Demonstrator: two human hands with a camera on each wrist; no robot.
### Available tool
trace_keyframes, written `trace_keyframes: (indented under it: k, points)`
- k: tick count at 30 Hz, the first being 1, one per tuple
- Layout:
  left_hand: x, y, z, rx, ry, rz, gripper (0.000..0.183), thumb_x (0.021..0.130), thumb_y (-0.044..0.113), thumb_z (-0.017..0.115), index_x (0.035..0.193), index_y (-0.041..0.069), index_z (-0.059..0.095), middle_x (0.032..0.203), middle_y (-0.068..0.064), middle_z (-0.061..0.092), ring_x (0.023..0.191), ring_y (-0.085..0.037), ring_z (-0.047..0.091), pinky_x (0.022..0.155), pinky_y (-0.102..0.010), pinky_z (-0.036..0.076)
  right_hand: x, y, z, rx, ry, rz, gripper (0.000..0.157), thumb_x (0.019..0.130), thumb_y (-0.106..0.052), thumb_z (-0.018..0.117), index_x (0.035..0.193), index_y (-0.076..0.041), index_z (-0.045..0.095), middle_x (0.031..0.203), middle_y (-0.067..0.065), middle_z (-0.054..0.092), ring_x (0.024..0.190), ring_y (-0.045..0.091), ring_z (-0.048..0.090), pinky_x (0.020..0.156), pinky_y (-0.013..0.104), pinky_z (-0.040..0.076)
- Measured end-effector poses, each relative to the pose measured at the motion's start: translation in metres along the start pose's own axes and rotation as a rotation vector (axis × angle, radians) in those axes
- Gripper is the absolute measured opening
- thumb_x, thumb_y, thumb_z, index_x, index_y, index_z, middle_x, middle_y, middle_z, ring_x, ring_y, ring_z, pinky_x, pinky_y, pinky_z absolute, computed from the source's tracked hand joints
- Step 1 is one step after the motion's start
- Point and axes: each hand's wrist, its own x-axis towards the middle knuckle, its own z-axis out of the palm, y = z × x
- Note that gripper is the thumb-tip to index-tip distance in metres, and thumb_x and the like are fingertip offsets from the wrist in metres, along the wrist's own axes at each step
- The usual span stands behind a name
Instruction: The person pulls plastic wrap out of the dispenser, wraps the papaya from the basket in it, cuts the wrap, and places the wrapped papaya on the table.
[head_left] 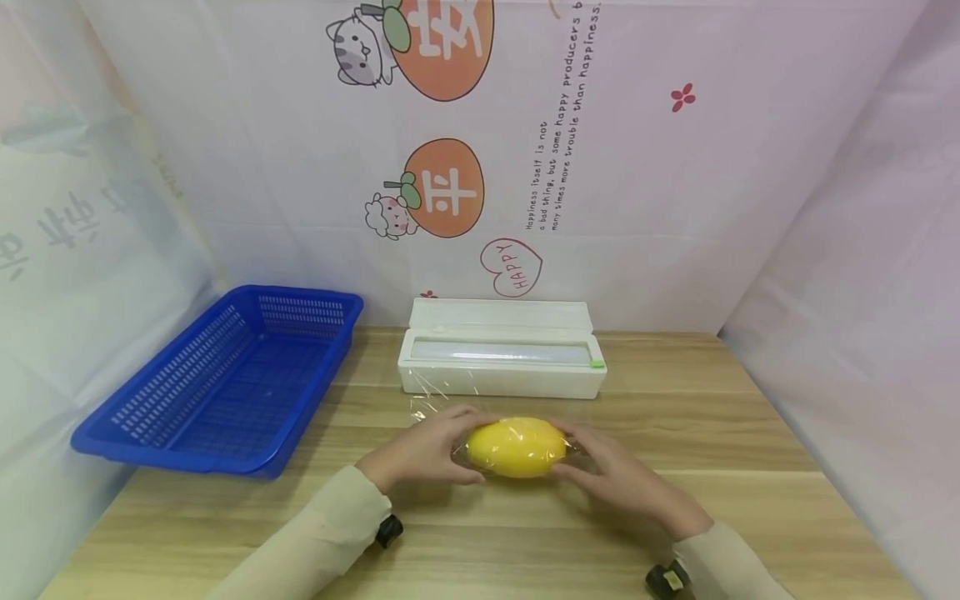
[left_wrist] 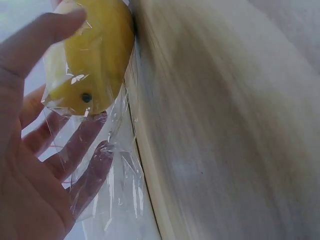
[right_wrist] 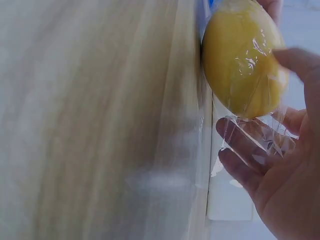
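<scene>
A smooth yellow oval fruit [head_left: 517,447] lies lengthwise just in front of the white box, with clear plastic film wrapped over it. At its left end my left hand [head_left: 431,450] holds it, thumb on the near side and fingers behind. My right hand [head_left: 618,471] grips the other end in the same way. In the left wrist view a small dark green spot shows on the end of the fruit [left_wrist: 90,65], and loose clear film [left_wrist: 117,170] hangs over the fingers. Crumpled film also trails from the fruit [right_wrist: 245,60] across the right fingers in the right wrist view.
Behind the hands stands a long white cling film box [head_left: 502,379], its lid [head_left: 501,315] raised, a roll inside. A blue slotted basket [head_left: 300,400] sits at the left of the wooden table [head_left: 712,433]. Printed white sheets [head_left: 637,167] enclose the back and sides.
</scene>
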Motion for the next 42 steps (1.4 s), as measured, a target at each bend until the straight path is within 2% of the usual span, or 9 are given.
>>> trace_keyframes:
  k: [4, 7, 13, 18, 23, 29, 34, 37, 42]
  points:
    - [0.002, -0.002, 0.000, 0.002, -0.013, -0.020, 0.084, 0.078, 0.032, 0.086, 0.151, 0.022, 0.045, 0.141, 0.004, 0.052, 0.129, -0.013, 0.049, 0.110, -0.036, 0.039, 0.002, -0.001, 0.001, -0.015, -0.019, 0.067, 0.092, 0.084, -0.059, 0.071, 0.154, -0.011, 0.037, 0.146, 0.003, 0.050, 0.121, 0.021, 0.056, 0.103, 0.052, 0.045]
    - [0.004, -0.005, 0.001, -0.004, -0.008, -0.022, 0.081, 0.080, 0.029, 0.086, 0.150, 0.021, 0.046, 0.142, 0.002, 0.052, 0.130, -0.015, 0.048, 0.110, -0.038, 0.039, 0.006, -0.003, 0.003, -0.054, -0.017, 0.092, 0.097, 0.081, -0.058, 0.076, 0.154, -0.010, 0.036, 0.145, 0.005, 0.051, 0.121, 0.022, 0.056, 0.103, 0.053, 0.045]
    - [0.010, -0.015, 0.004, -0.022, 0.002, 0.001, 0.075, 0.084, 0.026, 0.083, 0.150, 0.020, 0.047, 0.143, 0.002, 0.053, 0.130, -0.016, 0.048, 0.111, -0.038, 0.039, 0.011, -0.005, 0.007, -0.103, 0.009, 0.089, 0.085, 0.087, -0.052, 0.073, 0.153, -0.009, 0.039, 0.145, 0.011, 0.051, 0.122, 0.027, 0.057, 0.102, 0.049, 0.047]
    - [0.012, -0.017, 0.003, -0.107, 0.002, 0.001, 0.072, 0.085, 0.025, 0.082, 0.148, 0.019, 0.049, 0.141, 0.005, 0.055, 0.123, -0.011, 0.053, 0.104, -0.032, 0.045, 0.013, -0.001, 0.004, -0.012, -0.007, 0.069, 0.080, 0.088, -0.050, 0.072, 0.151, -0.010, 0.041, 0.142, 0.008, 0.053, 0.116, 0.023, 0.060, 0.099, 0.046, 0.050]
    - [0.013, -0.022, 0.002, -0.227, -0.017, -0.068, 0.067, 0.086, 0.033, 0.080, 0.146, 0.024, 0.050, 0.137, 0.009, 0.057, 0.116, -0.010, 0.057, 0.096, -0.029, 0.050, 0.019, 0.005, 0.000, 0.064, -0.030, 0.050, 0.075, 0.088, -0.046, 0.073, 0.151, -0.016, 0.043, 0.142, 0.002, 0.053, 0.120, 0.023, 0.057, 0.102, 0.051, 0.046]
    - [0.016, -0.031, 0.001, -0.246, -0.029, -0.155, 0.064, 0.085, 0.050, 0.077, 0.140, 0.029, 0.050, 0.134, 0.009, 0.058, 0.118, -0.013, 0.058, 0.098, -0.036, 0.050, 0.026, 0.012, -0.003, 0.121, -0.039, 0.042, 0.072, 0.090, -0.042, 0.073, 0.149, -0.016, 0.040, 0.146, 0.002, 0.049, 0.132, 0.026, 0.048, 0.109, 0.052, 0.038]
    - [0.018, -0.036, 0.000, -0.291, -0.031, -0.182, 0.062, 0.084, 0.050, 0.078, 0.137, 0.026, 0.053, 0.130, 0.009, 0.060, 0.118, -0.014, 0.058, 0.097, -0.035, 0.050, 0.030, 0.016, -0.006, 0.142, -0.050, 0.050, 0.069, 0.090, -0.044, 0.073, 0.145, -0.017, 0.043, 0.147, 0.002, 0.048, 0.138, 0.027, 0.043, 0.112, 0.052, 0.033]
    - [0.020, -0.037, -0.002, -0.335, -0.019, -0.176, 0.059, 0.086, 0.045, 0.077, 0.136, 0.023, 0.056, 0.128, 0.006, 0.062, 0.117, -0.017, 0.058, 0.096, -0.035, 0.050, 0.033, 0.017, -0.008, 0.159, -0.067, 0.058, 0.067, 0.091, -0.043, 0.072, 0.144, -0.014, 0.044, 0.145, 0.005, 0.050, 0.135, 0.031, 0.046, 0.110, 0.054, 0.036]
    - [0.024, -0.040, -0.004, -0.356, -0.017, -0.198, 0.056, 0.088, 0.044, 0.075, 0.137, 0.024, 0.058, 0.126, 0.006, 0.062, 0.113, -0.015, 0.059, 0.091, -0.034, 0.051, 0.038, 0.018, -0.011, 0.189, -0.111, 0.089, 0.064, 0.095, -0.040, 0.069, 0.145, -0.009, 0.043, 0.141, 0.011, 0.053, 0.125, 0.033, 0.055, 0.102, 0.051, 0.046]
